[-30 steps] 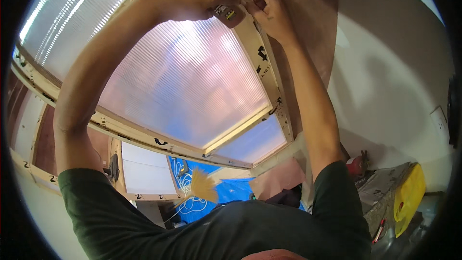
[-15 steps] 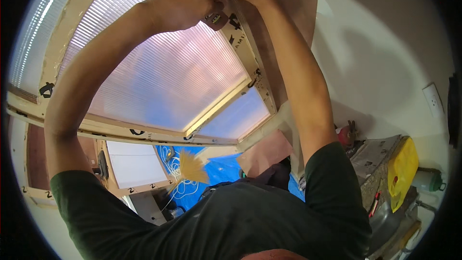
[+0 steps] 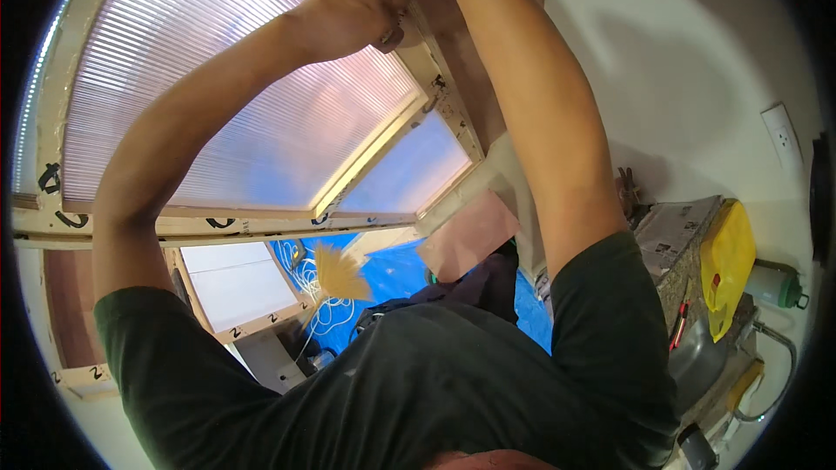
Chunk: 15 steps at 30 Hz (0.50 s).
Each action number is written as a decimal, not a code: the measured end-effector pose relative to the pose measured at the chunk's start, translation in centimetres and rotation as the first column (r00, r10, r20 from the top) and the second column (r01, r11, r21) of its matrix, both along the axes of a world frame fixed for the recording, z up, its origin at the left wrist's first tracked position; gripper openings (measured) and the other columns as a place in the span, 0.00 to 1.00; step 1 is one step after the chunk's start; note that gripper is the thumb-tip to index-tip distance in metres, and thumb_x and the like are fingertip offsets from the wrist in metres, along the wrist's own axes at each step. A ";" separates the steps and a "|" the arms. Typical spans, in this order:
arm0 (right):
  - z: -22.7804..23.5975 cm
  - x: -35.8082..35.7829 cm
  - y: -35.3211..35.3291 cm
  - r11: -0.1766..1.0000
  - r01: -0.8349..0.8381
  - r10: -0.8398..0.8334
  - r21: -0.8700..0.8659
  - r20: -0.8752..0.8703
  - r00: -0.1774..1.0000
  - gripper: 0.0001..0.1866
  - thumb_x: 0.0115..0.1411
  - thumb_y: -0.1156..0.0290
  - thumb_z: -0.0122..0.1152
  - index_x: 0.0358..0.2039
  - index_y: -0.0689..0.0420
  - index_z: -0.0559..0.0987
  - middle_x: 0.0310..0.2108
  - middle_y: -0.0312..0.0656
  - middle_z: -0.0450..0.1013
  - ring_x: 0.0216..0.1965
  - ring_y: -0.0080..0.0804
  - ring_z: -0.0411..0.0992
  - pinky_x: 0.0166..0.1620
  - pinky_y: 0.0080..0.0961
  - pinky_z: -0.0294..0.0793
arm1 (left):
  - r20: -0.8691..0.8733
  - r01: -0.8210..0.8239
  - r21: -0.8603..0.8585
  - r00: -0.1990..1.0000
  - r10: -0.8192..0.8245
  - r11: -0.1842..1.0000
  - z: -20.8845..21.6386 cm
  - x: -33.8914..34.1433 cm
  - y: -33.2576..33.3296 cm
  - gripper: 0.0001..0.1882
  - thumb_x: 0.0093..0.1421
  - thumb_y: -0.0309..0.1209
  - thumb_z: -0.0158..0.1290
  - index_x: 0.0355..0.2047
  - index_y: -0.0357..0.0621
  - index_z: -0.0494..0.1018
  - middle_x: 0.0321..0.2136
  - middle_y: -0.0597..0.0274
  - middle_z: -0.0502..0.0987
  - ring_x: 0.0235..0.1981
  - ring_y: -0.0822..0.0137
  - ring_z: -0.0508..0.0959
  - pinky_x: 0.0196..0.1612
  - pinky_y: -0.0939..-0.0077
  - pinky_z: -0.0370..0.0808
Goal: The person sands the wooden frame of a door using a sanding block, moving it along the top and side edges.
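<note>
High up at the wooden frame (image 3: pixel 431 68), my left hand (image 3: pixel 353 16) is closed around a small dark rounded thing (image 3: pixel 389 40), mostly covered by the fingers. Its kind does not show. A ring sits on one finger. Behind this hand and forearm spreads a translucent ribbed panel (image 3: pixel 235 113), set within the frame. My right arm (image 3: pixel 527 70) reaches up past the brown board (image 3: pixel 475 52) beside the frame; the right hand lies beyond the top edge, out of sight.
Below are a blue sheet (image 3: pixel 392 270), coiled white cable (image 3: pixel 306 274), a straw-coloured brush head (image 3: pixel 340 272) and a pinkish sheet (image 3: pixel 470 235). On the right, a yellow bag (image 3: pixel 727 265) lies on a counter near a metal sink (image 3: pixel 701 379). A wall outlet (image 3: pixel 782 137) is above.
The view has shifted, so the frame sits further left and higher. My right hand has gone up out of the picture, away from the left. The left hand keeps its grip near the frame.
</note>
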State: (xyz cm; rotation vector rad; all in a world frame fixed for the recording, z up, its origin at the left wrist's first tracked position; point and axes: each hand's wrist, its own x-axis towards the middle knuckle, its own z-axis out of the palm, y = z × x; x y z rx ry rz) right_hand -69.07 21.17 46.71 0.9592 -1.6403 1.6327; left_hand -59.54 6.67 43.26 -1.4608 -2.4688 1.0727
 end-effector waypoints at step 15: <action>-0.2 -1.8 -0.7 0.999 0.029 -0.035 -0.046 -0.147 0.989 0.13 0.56 0.70 0.74 0.33 0.60 0.77 0.28 0.43 0.78 0.31 0.29 0.76 0.36 0.31 0.76 | 0.022 0.104 -0.040 0.994 -0.104 0.994 -19.2 -2.9 -0.1 0.10 0.59 0.33 0.56 0.36 0.50 0.87 0.56 0.68 0.81 0.60 0.61 0.76 0.69 0.64 0.63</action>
